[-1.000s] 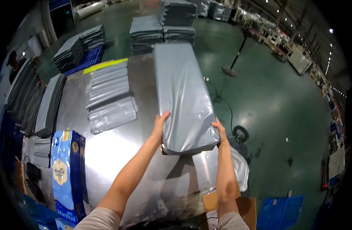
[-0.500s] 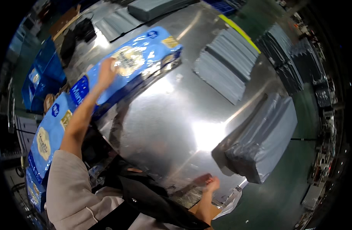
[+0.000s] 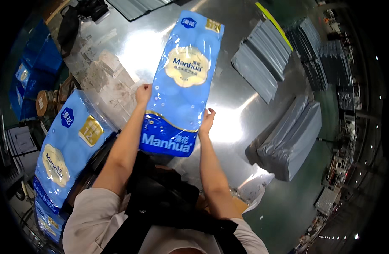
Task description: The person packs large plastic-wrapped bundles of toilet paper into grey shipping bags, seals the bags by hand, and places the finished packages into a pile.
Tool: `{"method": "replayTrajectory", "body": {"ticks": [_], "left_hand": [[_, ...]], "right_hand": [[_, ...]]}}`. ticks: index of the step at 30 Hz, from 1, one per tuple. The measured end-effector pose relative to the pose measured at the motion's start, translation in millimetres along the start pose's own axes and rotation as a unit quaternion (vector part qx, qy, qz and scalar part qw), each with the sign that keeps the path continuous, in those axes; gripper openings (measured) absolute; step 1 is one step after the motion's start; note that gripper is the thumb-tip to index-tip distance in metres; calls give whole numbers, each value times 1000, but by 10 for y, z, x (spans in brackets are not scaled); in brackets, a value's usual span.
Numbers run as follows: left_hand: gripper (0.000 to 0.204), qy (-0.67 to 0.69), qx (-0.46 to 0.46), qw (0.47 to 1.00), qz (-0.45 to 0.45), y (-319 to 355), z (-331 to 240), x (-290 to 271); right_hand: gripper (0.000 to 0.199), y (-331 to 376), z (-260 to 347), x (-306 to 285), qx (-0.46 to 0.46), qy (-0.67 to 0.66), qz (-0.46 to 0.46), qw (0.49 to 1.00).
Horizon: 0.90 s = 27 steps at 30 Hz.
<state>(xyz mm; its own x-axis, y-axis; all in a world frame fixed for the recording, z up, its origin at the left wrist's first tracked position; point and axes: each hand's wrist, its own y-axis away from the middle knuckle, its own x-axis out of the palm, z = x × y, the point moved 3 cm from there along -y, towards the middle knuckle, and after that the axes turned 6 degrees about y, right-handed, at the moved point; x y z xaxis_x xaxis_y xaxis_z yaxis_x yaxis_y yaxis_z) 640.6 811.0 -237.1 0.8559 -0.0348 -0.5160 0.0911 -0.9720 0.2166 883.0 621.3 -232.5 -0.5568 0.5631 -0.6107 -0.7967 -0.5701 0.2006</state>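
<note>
A long, glossy blue toilet paper pack (image 3: 179, 99) with a cream label in its middle lies lengthwise away from me above the metal table. My left hand (image 3: 143, 94) is closed against its left side, the fingertips partly hidden by the pack. Against the right side, a little nearer to me, is my right hand (image 3: 206, 122) with bent fingers. Both hands hold the pack between them. Another blue toilet paper pack (image 3: 69, 146) of the same kind rests by my left arm, with part of one more pack (image 3: 49, 221) below it.
Grey plastic bags (image 3: 255, 63) lie in a flat pile on the metal table (image 3: 228, 146). A thicker grey bag stack (image 3: 289, 137) sits at its right edge. A yellow strip (image 3: 274, 24) runs along the far right edge. Blue bins (image 3: 38, 63) stand at the far left.
The pack has moved right and turned from slanting to nearly straight ahead of me. My right hand has come up from the near table edge to its right side; my left hand has shifted from its top to its left side.
</note>
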Motion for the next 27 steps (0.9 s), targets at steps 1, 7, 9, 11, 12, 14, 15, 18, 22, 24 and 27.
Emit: {"method": "replayTrajectory", "body": {"ticks": [1, 7, 9, 11, 12, 14, 15, 18, 22, 24, 27], "left_hand": [[36, 129, -32, 991, 33, 92, -88, 119], [72, 395, -173, 810, 397, 802, -1178, 54], [80, 337, -118, 850, 388, 872, -1459, 67], [80, 316, -78, 859, 395, 1014, -1749, 47], [87, 305, -56, 858, 409, 1058, -1870, 68], [94, 289, -27, 852, 436, 1219, -2031, 181], [94, 284, -21, 847, 448, 1330, -2088, 245], [90, 266, -7, 844, 466, 1665, -2106, 482], [73, 133, -6, 886, 443, 2020, -1368, 921], [66, 102, -29, 830, 547, 2217, -981, 890], [48, 157, -184, 832, 499, 1973, -1156, 829]], "right_hand": [[39, -30, -173, -56, 89, -80, 19, 993], [52, 619, 787, -917, 213, -398, 215, 866], [57, 741, 919, -1235, 212, -373, 229, 874], [56, 873, 1025, -1514, 188, -392, 227, 871], [53, 911, 983, -1603, 170, -402, 195, 878], [47, 1023, 836, -1755, 139, -421, 130, 887], [49, 1061, 731, -1843, 117, -420, 111, 893], [50, 1181, 533, -2138, 91, -381, 67, 918], [44, 1222, -149, -2199, 84, -419, 105, 898], [53, 1392, -350, -2266, 140, -361, 108, 916], [61, 1146, -724, -2504, 223, -155, 75, 959]]}}
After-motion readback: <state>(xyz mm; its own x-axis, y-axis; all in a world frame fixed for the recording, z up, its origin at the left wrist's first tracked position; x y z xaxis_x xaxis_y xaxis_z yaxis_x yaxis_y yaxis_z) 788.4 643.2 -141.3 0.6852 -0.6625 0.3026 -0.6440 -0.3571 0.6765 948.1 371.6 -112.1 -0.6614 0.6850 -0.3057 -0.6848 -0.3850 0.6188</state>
